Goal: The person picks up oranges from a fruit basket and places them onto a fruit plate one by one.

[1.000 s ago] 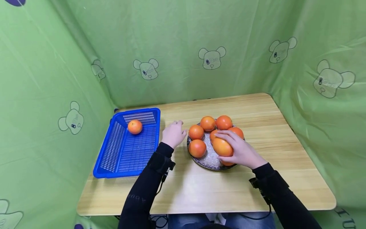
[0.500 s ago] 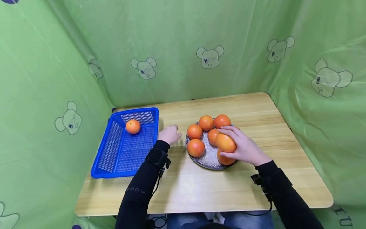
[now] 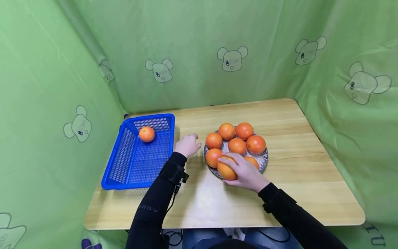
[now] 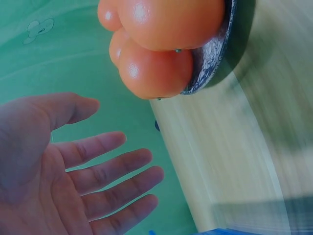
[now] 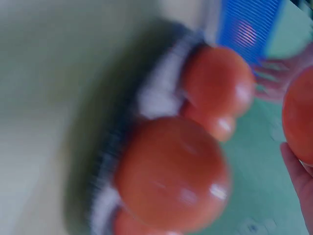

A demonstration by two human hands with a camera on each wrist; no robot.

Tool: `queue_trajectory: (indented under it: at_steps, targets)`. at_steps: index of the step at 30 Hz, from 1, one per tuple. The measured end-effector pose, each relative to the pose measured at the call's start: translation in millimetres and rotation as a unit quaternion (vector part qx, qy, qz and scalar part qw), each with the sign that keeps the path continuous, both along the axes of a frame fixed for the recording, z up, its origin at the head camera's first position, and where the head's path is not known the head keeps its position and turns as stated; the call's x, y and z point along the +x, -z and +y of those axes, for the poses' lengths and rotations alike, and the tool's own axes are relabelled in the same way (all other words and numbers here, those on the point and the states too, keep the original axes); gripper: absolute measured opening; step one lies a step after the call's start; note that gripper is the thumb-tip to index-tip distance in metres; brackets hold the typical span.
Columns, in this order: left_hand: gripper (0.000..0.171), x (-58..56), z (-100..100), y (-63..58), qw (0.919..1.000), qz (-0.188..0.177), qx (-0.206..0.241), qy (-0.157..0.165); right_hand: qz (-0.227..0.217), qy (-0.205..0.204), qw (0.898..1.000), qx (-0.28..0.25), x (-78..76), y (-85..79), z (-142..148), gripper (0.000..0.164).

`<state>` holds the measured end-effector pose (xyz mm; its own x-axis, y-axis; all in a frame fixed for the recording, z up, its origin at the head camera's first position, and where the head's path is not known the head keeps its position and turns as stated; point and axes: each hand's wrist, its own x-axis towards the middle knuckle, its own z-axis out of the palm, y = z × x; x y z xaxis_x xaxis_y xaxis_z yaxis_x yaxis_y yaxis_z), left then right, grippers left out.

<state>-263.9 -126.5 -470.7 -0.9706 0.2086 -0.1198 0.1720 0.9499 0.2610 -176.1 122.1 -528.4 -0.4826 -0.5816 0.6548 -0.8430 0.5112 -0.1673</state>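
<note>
My right hand grips an orange over the near side of a speckled dark-rimmed plate. In the right wrist view that held orange shows at the right edge, with a finger under it. Several more oranges sit on the plate, one of them just left of the held one. My left hand holds nothing between the plate and a blue basket. Its fingers spread apart in the left wrist view, and the palm faces the camera. One orange lies in the basket's far part.
The wooden table bears the basket at left and the plate right of centre. Green curtains with bear drawings enclose the table's back and sides. A cable hangs from the left wrist strap.
My right hand first shifted slightly right with the orange, then carried it left and nearer, to the plate's front. My left hand stays beside the basket, with only a small shift.
</note>
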Motion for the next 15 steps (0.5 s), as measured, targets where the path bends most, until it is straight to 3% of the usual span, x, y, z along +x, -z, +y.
queue_trajectory:
  at_steps: [7,15]
  targets:
    - [0.042,2.2,0.1,3.4,1.0,-0.005,0.005,-0.001,0.006,0.047,0.996,0.072,-6.9,36.9,0.1,0.078]
    - [0.041,4.1,0.5,3.4,1.0,0.002,0.006,-0.004,0.011,0.139,0.983,0.121,-14.8,54.4,1.1,0.078]
